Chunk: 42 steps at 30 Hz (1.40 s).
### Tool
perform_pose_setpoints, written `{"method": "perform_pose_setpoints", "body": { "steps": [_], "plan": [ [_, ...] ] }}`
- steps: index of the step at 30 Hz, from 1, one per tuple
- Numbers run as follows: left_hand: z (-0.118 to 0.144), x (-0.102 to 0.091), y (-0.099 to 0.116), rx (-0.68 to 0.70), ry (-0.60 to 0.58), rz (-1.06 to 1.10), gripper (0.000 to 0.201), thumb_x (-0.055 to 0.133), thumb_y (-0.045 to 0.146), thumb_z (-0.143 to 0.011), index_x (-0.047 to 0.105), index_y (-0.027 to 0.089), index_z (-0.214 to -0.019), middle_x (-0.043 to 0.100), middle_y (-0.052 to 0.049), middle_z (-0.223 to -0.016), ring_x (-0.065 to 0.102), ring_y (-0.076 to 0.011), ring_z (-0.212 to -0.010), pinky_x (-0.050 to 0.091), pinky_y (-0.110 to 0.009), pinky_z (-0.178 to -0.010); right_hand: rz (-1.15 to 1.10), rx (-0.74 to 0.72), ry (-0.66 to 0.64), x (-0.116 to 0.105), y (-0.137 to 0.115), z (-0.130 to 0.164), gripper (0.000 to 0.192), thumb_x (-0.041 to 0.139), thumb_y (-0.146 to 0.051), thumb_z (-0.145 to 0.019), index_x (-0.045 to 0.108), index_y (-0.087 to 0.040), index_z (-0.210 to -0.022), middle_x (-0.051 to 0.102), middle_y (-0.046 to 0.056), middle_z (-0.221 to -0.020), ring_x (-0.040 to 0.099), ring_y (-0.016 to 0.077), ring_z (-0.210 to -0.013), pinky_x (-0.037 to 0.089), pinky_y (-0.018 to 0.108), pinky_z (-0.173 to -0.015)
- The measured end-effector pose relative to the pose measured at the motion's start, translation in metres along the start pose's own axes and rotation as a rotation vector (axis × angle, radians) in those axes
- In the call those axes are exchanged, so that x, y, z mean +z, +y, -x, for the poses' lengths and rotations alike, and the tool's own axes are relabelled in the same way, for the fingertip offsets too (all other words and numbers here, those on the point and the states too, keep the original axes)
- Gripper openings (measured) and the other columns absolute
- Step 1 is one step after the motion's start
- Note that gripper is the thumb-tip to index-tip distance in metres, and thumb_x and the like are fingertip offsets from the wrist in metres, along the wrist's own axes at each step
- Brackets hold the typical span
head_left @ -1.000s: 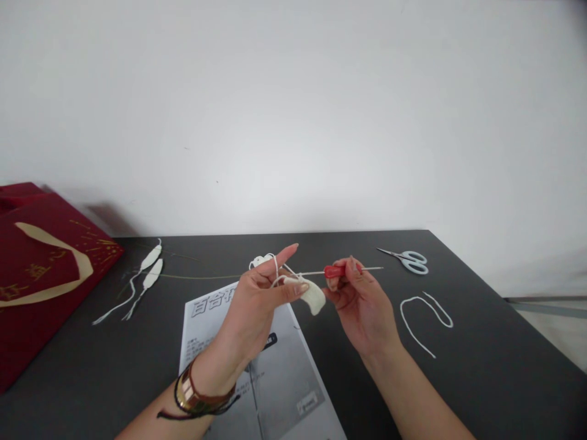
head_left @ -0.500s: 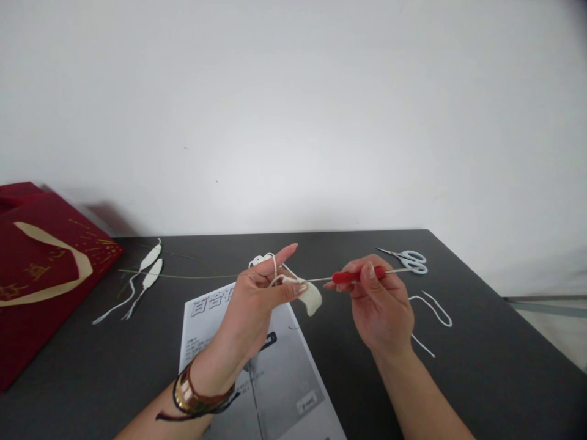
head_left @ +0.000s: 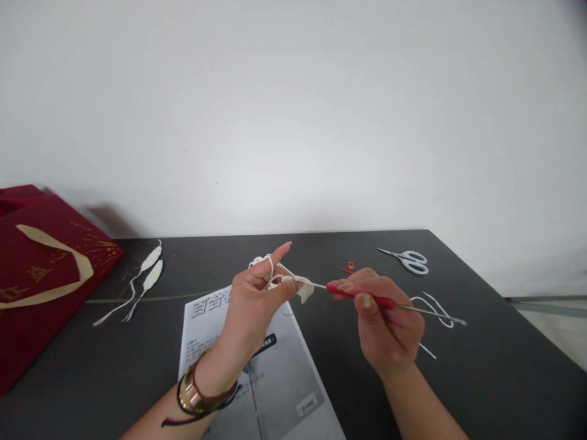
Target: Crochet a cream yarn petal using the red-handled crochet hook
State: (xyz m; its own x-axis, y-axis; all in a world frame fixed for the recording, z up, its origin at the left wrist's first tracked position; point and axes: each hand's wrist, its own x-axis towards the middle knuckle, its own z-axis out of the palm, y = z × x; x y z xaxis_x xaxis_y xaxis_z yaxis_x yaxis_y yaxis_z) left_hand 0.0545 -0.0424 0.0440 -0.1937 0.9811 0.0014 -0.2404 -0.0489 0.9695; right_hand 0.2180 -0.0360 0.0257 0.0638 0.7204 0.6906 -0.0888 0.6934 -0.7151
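Between thumb and fingers, my left hand [head_left: 257, 293] pinches a small white crochet piece [head_left: 306, 291], its index finger raised with white yarn [head_left: 270, 267] looped round it. My right hand [head_left: 387, 321] grips a crochet hook [head_left: 339, 291] by its red handle. The hook's metal shaft points left and meets the white piece at my left fingertips; its other end sticks out to the right. Just how the hook sits in the stitches is too small to tell.
A printed sheet [head_left: 293, 391] lies beneath my left hand. Scissors [head_left: 408, 261], a cut length of white yarn [head_left: 428, 350] and an orange stitch marker [head_left: 351, 265] are to the right. On the left are two white crocheted leaf shapes [head_left: 153, 275], a thin wire [head_left: 174, 298] and a red bag [head_left: 41, 275].
My right hand has turned and moved slightly right and down, tilting the hook so its back end points lower right. The orange marker has come into view. The white piece hangs less low.
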Motion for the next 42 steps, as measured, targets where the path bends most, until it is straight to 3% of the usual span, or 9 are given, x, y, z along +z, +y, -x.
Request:
{"method": "perform_pose_setpoints", "body": {
  "steps": [4,9,14,19,26,29,32,35,42],
  "plan": [
    [-0.001,0.002,-0.003,0.101,0.05,-0.119,0.049,0.077,0.019,-0.066,0.068,0.027,-0.113,0.063,0.005,-0.064,0.052,-0.0089,-0.059,0.044,-0.024,-0.069,0.171,-0.15,-0.151,-0.004,-0.004,0.001,0.02,0.052,-0.013,-0.084,0.065,-0.023,-0.096,0.07,0.006,-0.079,0.065,0.0218,-0.074,0.054,0.041,-0.069],
    [-0.002,0.004,-0.007,0.239,0.145,-0.267,0.045,0.077,0.019,-0.065,0.071,0.026,-0.108,0.064,0.002,-0.069,0.057,-0.0145,-0.068,0.045,-0.028,-0.078,0.369,-0.405,-0.306,-0.002,-0.009,-0.001,0.036,0.051,-0.006,-0.079,0.058,-0.02,-0.112,0.072,0.007,-0.079,0.069,0.0215,-0.075,0.057,0.039,-0.07],
    [0.001,0.003,-0.011,0.234,0.154,-0.266,0.051,0.075,0.023,-0.07,0.064,0.028,-0.119,0.068,0.001,-0.079,0.058,-0.0153,-0.075,0.044,-0.032,-0.085,0.496,-0.629,-0.378,0.0,-0.006,0.002,0.043,0.058,-0.006,-0.079,0.053,-0.012,-0.121,0.075,0.011,-0.085,0.071,0.0218,-0.081,0.06,0.037,-0.077],
    [0.001,0.002,-0.016,0.26,0.145,-0.19,0.054,0.073,0.022,-0.071,0.061,0.027,-0.123,0.068,0.0,-0.083,0.06,-0.0147,-0.08,0.044,-0.031,-0.089,0.508,-0.648,-0.358,0.002,-0.001,0.001,0.038,0.062,-0.006,-0.079,0.058,-0.011,-0.116,0.075,0.012,-0.09,0.07,0.0205,-0.085,0.06,0.034,-0.077],
    [-0.007,-0.005,-0.011,0.409,0.01,-0.301,0.044,0.069,0.016,-0.074,0.066,0.027,-0.116,0.067,0.0,-0.088,0.059,-0.0131,-0.084,0.044,-0.026,-0.086,0.542,-0.72,-0.349,0.002,0.003,0.0,0.025,0.064,-0.004,-0.077,0.064,-0.005,-0.102,0.073,0.017,-0.092,0.067,0.0228,-0.092,0.06,0.035,-0.078],
    [-0.006,-0.005,-0.006,0.32,0.02,-0.19,0.04,0.071,0.017,-0.072,0.069,0.027,-0.111,0.066,0.001,-0.082,0.058,-0.0102,-0.077,0.045,-0.022,-0.079,0.574,-0.744,-0.358,0.001,0.004,0.0,0.024,0.066,-0.007,-0.077,0.066,-0.006,-0.101,0.074,0.016,-0.089,0.067,0.0229,-0.091,0.06,0.035,-0.077],
    [-0.005,-0.004,-0.005,0.178,0.018,0.024,0.048,0.075,0.017,-0.069,0.066,0.028,-0.115,0.065,0.003,-0.075,0.058,-0.0081,-0.071,0.046,-0.021,-0.076,0.577,-0.742,-0.376,0.0,0.006,0.001,0.026,0.066,-0.007,-0.077,0.066,-0.007,-0.103,0.074,0.015,-0.091,0.067,0.0224,-0.092,0.06,0.034,-0.08],
    [-0.004,-0.003,-0.005,0.12,0.003,0.179,0.057,0.077,0.015,-0.066,0.062,0.028,-0.12,0.064,0.004,-0.071,0.058,-0.0075,-0.069,0.047,-0.02,-0.074,0.557,-0.731,-0.393,0.0,0.007,0.001,0.03,0.065,-0.005,-0.077,0.065,-0.006,-0.107,0.073,0.016,-0.096,0.066,0.0221,-0.097,0.059,0.033,-0.083],
    [-0.007,-0.006,-0.003,-0.025,-0.107,0.319,0.059,0.077,0.013,-0.064,0.062,0.025,-0.12,0.064,0.002,-0.072,0.059,-0.0079,-0.07,0.047,-0.021,-0.074,0.374,-0.606,-0.357,0.001,0.006,-0.003,0.037,0.057,-0.004,-0.081,0.061,-0.011,-0.117,0.072,0.014,-0.102,0.066,0.0216,-0.098,0.058,0.035,-0.08]
  ]
}}
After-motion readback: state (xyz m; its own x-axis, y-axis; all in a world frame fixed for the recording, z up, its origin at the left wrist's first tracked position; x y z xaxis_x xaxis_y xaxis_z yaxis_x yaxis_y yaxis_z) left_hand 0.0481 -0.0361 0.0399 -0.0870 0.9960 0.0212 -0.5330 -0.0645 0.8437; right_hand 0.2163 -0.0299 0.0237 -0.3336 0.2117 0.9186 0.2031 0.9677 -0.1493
